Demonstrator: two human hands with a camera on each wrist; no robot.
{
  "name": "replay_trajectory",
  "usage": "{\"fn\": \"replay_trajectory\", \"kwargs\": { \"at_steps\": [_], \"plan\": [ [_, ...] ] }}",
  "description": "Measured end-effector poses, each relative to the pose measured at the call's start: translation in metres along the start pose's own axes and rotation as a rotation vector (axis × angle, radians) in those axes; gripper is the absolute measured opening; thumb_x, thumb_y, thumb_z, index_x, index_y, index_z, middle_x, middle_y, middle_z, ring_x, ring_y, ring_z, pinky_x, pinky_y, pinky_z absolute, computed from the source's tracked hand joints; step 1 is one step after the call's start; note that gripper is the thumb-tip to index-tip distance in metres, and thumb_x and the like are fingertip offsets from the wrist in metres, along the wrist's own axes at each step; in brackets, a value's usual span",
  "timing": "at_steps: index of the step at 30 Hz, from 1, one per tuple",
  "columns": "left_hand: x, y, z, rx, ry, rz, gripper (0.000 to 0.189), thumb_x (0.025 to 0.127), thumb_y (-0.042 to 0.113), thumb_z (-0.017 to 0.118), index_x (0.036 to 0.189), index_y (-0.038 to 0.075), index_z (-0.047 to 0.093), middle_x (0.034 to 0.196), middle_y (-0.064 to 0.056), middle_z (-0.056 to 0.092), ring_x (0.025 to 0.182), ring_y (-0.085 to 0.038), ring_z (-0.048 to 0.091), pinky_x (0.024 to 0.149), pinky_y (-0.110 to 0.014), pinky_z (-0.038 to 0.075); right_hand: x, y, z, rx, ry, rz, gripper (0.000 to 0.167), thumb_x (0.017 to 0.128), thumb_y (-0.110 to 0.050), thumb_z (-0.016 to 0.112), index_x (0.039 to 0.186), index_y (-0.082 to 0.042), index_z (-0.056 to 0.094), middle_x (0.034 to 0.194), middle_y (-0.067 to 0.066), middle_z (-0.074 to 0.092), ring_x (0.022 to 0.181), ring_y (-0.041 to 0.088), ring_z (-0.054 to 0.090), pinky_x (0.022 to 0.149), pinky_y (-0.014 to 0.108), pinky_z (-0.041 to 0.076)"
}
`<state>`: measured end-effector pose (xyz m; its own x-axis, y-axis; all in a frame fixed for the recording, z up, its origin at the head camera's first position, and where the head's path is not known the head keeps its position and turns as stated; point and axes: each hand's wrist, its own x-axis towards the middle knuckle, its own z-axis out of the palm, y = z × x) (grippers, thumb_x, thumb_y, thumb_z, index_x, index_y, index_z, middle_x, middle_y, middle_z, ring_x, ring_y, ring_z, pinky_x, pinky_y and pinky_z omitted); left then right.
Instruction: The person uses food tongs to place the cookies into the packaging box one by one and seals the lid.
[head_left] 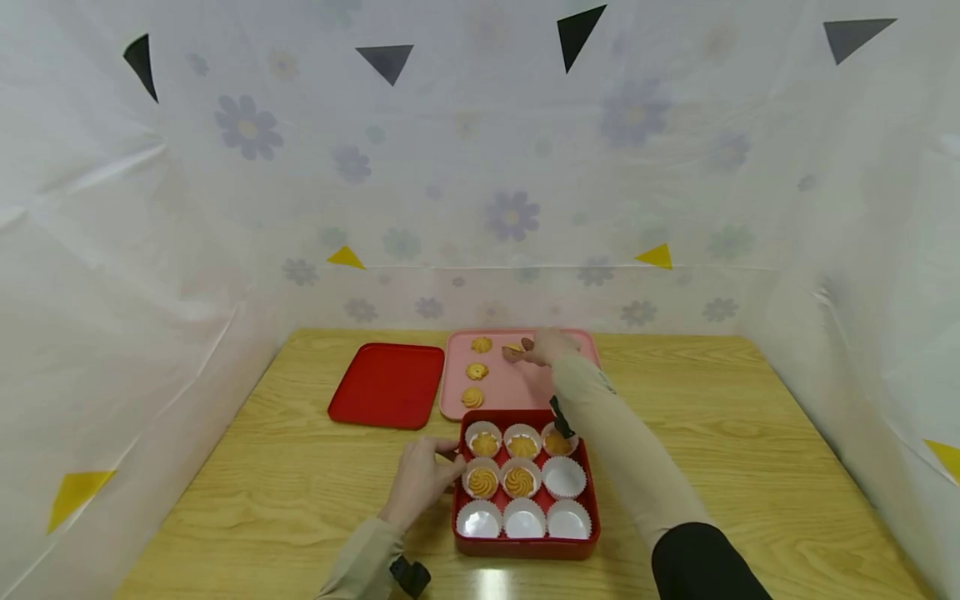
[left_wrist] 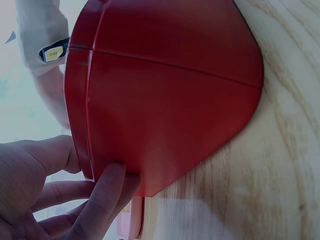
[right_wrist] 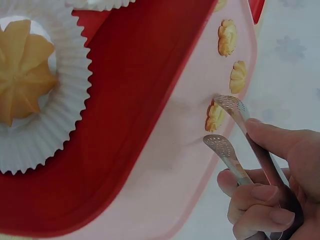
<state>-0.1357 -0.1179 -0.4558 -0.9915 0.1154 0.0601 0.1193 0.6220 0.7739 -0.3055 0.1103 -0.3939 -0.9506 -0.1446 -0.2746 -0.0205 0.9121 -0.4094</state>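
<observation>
Head, cookie: a small golden cookie point(head_left: 514, 347) lies on the far part of the pink tray point(head_left: 532, 387), at the tips of the tongs point(head_left: 513, 356); its detail is too small to read here.
Head, right hand: the right hand point(head_left: 553, 346) reaches over the tray's far right and grasps the tongs.
Head, tray cookies: three more cookies point(head_left: 477, 372) run from far to near along the tray's left side, round and golden; the middle one has a dark centre.
Head, box: the red box point(head_left: 525, 547) stands near on the table point(head_left: 757, 433), with nine white cups point(head_left: 565, 477) in three rows. Five hold cookies: three ridged ones far, two swirled ones in the middle row, left and centre.
Head, red tray: the red tray point(head_left: 390, 386) lies left of the pink one.
Left wrist, left hand: the left hand point(left_wrist: 60, 195) pinches the box's wall and rim at the left side; the red wall is smooth, with small dark scuffs on the lip.
Right wrist, tongs: steel, with pierced oval tips held apart; one overlaps the cookie's edge, the other sits just beside it. Fingers curl round the arms.
Right wrist, cookie: yellow, scalloped and ridged, browned along the edges.
</observation>
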Motion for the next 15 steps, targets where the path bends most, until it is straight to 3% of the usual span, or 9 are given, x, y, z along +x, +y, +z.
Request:
{"fn": "replay_trajectory", "kwargs": {
  "at_steps": [3, 5, 10, 15],
  "plan": [
    [-0.0001, 0.0007, 0.0002, 0.002, 0.002, 0.002, 0.031, 0.085, 0.007, 0.071, 0.113, -0.005, 0.074, 0.095, -0.013, 0.077, 0.071, -0.012, 0.061, 0.057, -0.018, 0.047, -0.0014, -0.0011, 0.0, -0.008, 0.012, -0.007, 0.067, 0.093, -0.061, 0.059, 0.136, -0.01, 0.062, 0.136, 0.014, 0.064, 0.094, 0.023, 0.058, 0.081, 0.039, 0.046],
    [-0.0001, 0.001, 0.0003, 0.003, 0.005, 0.004, 0.03, 0.085, 0.007, 0.071, 0.113, -0.005, 0.074, 0.095, -0.013, 0.077, 0.07, -0.013, 0.061, 0.057, -0.019, 0.047, -0.0023, -0.002, -0.0001, -0.025, 0.022, -0.006, 0.061, 0.094, -0.059, 0.058, 0.128, -0.009, 0.065, 0.127, 0.014, 0.067, 0.086, 0.021, 0.052, 0.072, 0.035, 0.04],
    [-0.0005, 0.0011, 0.0004, 0.006, 0.005, 0.006, 0.03, 0.085, 0.007, 0.071, 0.112, -0.005, 0.074, 0.094, -0.013, 0.077, 0.069, -0.012, 0.06, 0.056, -0.019, 0.046, 0.0001, -0.0042, 0.0022, -0.037, 0.033, 0.001, 0.048, 0.095, -0.055, 0.059, 0.107, -0.009, 0.069, 0.111, 0.011, 0.068, 0.081, 0.02, 0.049, 0.071, 0.035, 0.038],
    [-0.0005, 0.0005, 0.0009, 0.007, 0.009, 0.011, 0.031, 0.084, 0.007, 0.071, 0.112, -0.005, 0.074, 0.092, -0.012, 0.077, 0.067, -0.011, 0.058, 0.056, -0.018, 0.045, -0.0003, -0.0055, 0.0029, -0.074, 0.049, -0.005, 0.035, 0.099, -0.044, 0.057, 0.098, -0.01, 0.069, 0.102, 0.009, 0.068, 0.078, 0.018, 0.046, 0.071, 0.035, 0.039]
  ]
}}
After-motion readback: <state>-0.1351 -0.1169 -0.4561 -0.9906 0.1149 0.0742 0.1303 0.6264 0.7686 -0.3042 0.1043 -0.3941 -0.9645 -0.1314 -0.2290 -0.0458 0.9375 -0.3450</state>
